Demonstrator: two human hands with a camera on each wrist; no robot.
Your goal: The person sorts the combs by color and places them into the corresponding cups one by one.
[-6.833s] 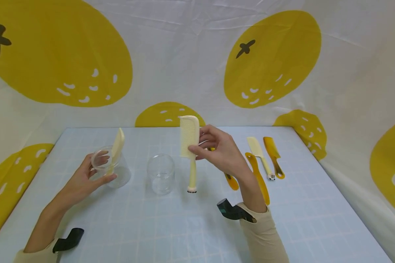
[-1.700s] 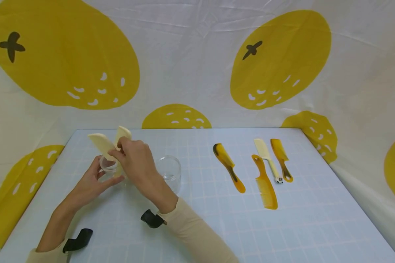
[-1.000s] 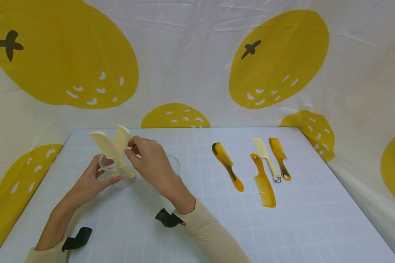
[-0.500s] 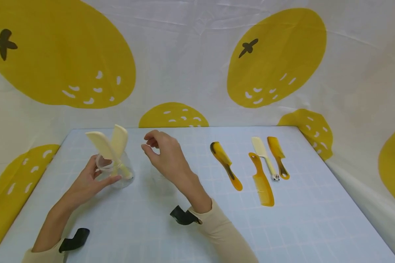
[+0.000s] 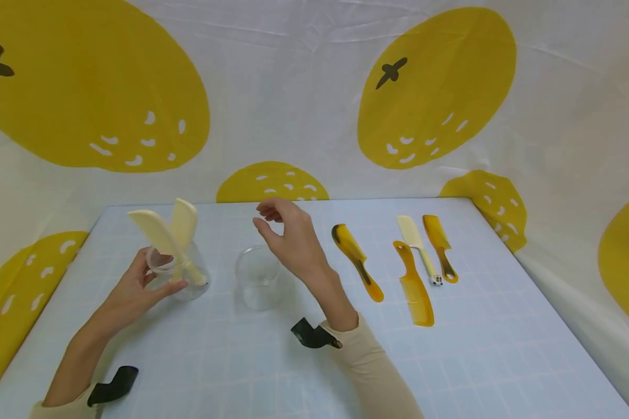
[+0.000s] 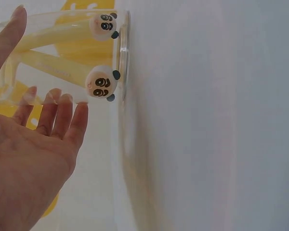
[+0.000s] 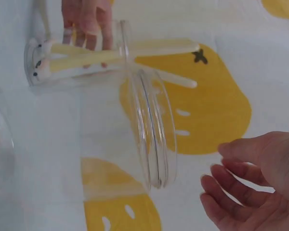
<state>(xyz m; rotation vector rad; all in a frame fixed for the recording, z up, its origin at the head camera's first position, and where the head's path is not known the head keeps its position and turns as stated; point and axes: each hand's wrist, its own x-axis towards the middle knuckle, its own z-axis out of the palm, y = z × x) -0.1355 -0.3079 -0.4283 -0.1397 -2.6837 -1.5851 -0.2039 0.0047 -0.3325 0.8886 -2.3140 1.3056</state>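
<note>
My left hand [image 5: 138, 282] grips a clear glass jar [image 5: 193, 293] at the left of the table, thumb on the near side, fingers on the far side. Two cream combs stand in it, leaning apart: one comb [image 5: 154, 228] tilts left, the other comb [image 5: 183, 220] rises behind it. In the left wrist view their panda-head handle ends [image 6: 101, 83] sit near the jar's bottom. My right hand [image 5: 296, 241] hovers with loosely curved fingers and holds nothing. Just left of it stands a second clear glass jar [image 5: 255, 288] with nothing visible inside.
To the right lie a dark-and-amber comb [image 5: 357, 262], an amber comb [image 5: 418, 294], a third cream comb [image 5: 423, 256] with a panda end, and another amber comb [image 5: 440, 247]. A white curtain with yellow fruit prints [image 5: 435, 87] hangs behind the table [image 5: 482, 349].
My right hand has brought the second cream comb into the left jar, let go of it, and moved right past the second jar. The left hand keeps its hold on the jar.
</note>
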